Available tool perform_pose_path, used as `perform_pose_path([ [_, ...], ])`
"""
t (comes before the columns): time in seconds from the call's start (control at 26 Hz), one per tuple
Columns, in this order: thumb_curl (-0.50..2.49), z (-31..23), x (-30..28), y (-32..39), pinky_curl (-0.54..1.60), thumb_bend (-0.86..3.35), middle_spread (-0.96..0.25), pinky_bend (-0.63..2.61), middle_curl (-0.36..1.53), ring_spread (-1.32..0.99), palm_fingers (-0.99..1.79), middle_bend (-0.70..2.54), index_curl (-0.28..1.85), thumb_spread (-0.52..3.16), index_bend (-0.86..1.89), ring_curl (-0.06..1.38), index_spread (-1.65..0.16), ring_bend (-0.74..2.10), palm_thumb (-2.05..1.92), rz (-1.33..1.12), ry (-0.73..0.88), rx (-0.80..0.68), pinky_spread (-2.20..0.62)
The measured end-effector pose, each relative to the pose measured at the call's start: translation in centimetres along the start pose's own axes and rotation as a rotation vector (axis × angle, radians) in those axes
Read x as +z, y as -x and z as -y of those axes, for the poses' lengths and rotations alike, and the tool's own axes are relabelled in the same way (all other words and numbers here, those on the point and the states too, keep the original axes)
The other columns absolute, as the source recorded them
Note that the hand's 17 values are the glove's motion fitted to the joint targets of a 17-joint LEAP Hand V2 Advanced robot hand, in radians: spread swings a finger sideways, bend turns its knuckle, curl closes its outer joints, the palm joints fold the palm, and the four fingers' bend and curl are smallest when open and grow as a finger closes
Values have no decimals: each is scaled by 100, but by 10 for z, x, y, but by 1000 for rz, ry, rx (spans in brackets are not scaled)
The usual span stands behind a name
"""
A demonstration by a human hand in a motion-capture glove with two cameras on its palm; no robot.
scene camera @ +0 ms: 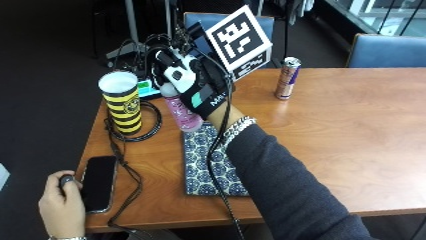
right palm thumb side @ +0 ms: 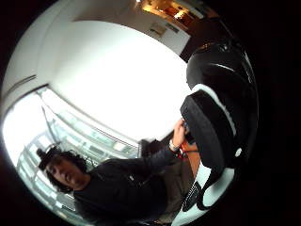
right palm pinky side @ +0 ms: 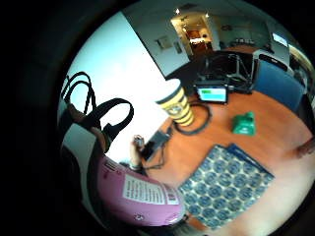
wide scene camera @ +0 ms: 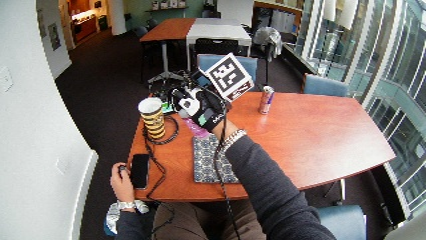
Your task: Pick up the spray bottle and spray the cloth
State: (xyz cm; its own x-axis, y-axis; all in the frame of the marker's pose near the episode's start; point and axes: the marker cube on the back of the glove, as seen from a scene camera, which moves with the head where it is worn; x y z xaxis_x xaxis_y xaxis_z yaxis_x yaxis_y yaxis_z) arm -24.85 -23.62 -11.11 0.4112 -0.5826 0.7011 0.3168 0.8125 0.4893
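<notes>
The black-gloved right hand (scene camera: 193, 90) has its fingers (scene camera: 174, 75) wrapped round the translucent pink plastic spray bottle (scene camera: 183, 111), held roughly upright above the far end of the blue patterned cloth (scene camera: 203, 167); the cloth lies flat on the wooden desk (scene camera: 333, 125), below and toward the person.

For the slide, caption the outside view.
Gloved right hand grips a pink spray bottle above the patterned cloth on the table.

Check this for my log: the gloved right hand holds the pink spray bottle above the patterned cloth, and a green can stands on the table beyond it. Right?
Nearly. The can is silver and purple, not green, as the outside view shows. The right hand does hold the pink spray bottle above the patterned cloth.
</notes>
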Motion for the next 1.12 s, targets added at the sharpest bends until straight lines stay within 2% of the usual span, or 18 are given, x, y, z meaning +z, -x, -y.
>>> perform_pose_path([
  [0.19,16,-11,20,-16,39,0,-22,47,55,-20,137,67,58,153,26,45,-29,68,60,80,-218,-41,-32],
  [0.35,16,-29,37,-33,38,0,-22,46,55,-20,137,67,58,153,26,45,-29,68,60,84,-326,-48,-32],
  [0.77,16,-50,63,-69,38,0,-22,46,55,-19,139,67,58,153,24,45,-29,69,60,128,-363,-11,-33],
  [1.12,16,-71,57,-59,38,0,-22,47,55,-19,138,67,58,153,24,45,-29,69,59,51,-374,-22,-33],
])
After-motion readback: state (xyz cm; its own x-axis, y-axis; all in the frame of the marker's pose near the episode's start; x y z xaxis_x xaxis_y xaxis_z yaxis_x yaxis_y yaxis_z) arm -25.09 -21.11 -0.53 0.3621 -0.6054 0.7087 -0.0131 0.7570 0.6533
